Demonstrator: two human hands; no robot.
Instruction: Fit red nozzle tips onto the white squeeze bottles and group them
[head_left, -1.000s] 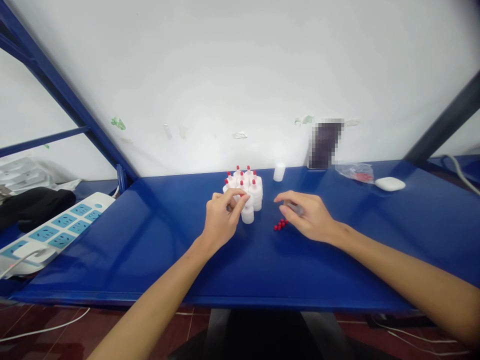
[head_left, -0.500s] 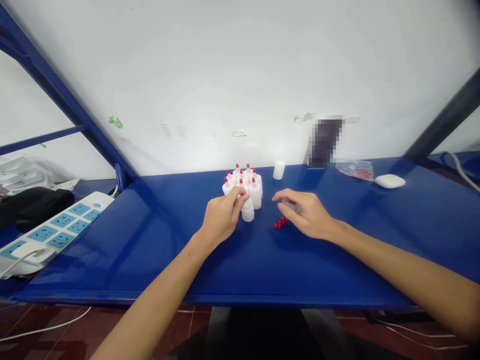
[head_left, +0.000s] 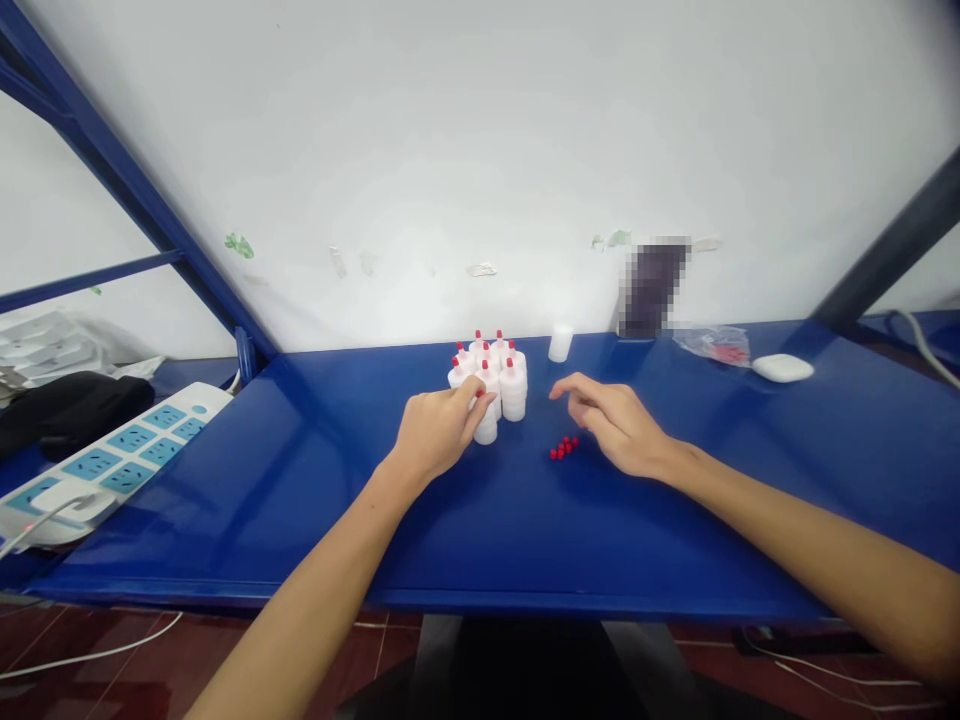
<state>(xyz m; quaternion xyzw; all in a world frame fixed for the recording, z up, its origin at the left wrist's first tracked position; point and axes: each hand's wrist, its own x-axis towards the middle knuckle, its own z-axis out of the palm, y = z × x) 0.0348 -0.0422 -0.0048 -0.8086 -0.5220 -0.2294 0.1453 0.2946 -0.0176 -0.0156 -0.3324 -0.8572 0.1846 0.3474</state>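
My left hand (head_left: 437,428) is closed, thumb and forefinger pinching the red tip of a small white squeeze bottle (head_left: 486,428) that stands upright on the blue table. Right behind it, several similar white bottles (head_left: 514,390) with red caps stand close together. My right hand (head_left: 619,425) hovers to the right of the bottles, its forefinger stretched out and the thumb apart from it, with nothing visible between them. Below and left of that hand lies a small cluster of loose red caps (head_left: 564,447).
A white cylindrical container (head_left: 560,343) stands near the wall. Along the back right are a blurred dark object (head_left: 652,290), a clear plastic bag (head_left: 712,345) with red pieces, and a white rounded case (head_left: 782,368). A power strip (head_left: 120,455) lies at the left.
My left hand has shifted slightly left with the front bottle, which now stands a little apart from the group. My right hand has moved slightly right, uncovering more of the red caps.
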